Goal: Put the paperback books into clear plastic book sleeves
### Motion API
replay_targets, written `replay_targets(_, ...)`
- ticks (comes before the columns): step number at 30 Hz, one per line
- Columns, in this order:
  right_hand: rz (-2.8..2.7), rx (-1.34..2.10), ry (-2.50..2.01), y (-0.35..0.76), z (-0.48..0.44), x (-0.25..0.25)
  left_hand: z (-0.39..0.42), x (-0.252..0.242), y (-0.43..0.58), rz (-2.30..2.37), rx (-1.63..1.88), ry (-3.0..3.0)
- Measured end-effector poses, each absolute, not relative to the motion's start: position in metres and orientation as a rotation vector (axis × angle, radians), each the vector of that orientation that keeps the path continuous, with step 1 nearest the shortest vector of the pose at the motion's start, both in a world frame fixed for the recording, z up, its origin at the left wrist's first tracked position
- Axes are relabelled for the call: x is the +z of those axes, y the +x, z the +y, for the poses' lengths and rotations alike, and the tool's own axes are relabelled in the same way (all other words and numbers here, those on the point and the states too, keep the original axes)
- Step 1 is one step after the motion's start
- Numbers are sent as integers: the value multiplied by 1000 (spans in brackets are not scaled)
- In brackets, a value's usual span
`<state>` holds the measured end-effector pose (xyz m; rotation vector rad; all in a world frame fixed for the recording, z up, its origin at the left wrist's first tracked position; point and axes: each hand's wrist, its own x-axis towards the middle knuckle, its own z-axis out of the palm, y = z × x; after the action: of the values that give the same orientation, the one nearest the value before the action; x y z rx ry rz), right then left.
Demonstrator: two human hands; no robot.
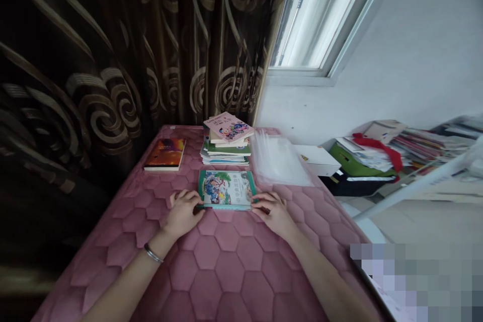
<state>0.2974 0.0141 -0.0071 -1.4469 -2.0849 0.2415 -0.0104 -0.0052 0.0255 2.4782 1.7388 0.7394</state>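
Observation:
A green-bordered picture book (226, 188) lies flat on the pink quilted surface (230, 266), its illustrated cover facing up. My left hand (184, 211) pinches the book's left edge near the lower corner, and a silver bangle circles that wrist. At the opposite edge, my right hand (270, 210) has its thumb and fingers closed on the lower right side. Just beyond the book rises a stack of books (226, 153), topped by a tilted pink book (229, 127). An orange and dark book (165, 154) rests apart at the left.
Clear plastic sleeves (279, 158) lie right of the stack, beside a white box (319, 158). Farther right are a green bin (343, 156) filled with papers and a pale slanted bar (415, 186). A patterned curtain (151, 50) hangs behind, next to a window (313, 15).

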Motion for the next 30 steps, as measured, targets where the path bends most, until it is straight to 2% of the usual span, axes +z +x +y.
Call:
replay_targets(7,-2152,193,-1488,291,9,9,-1,28,42,1557,708,2600)
replay_targets(12,-2334,109,-1328,251,5,28,2,27,43,1585,723,2502)
replay_targets(20,-2253,66,-1302,213,17,7,4,20,37,1575,797,2468)
replay_targets(30,-2189,52,-1337,261,18,0,10,20,-4,1552,717,2479)
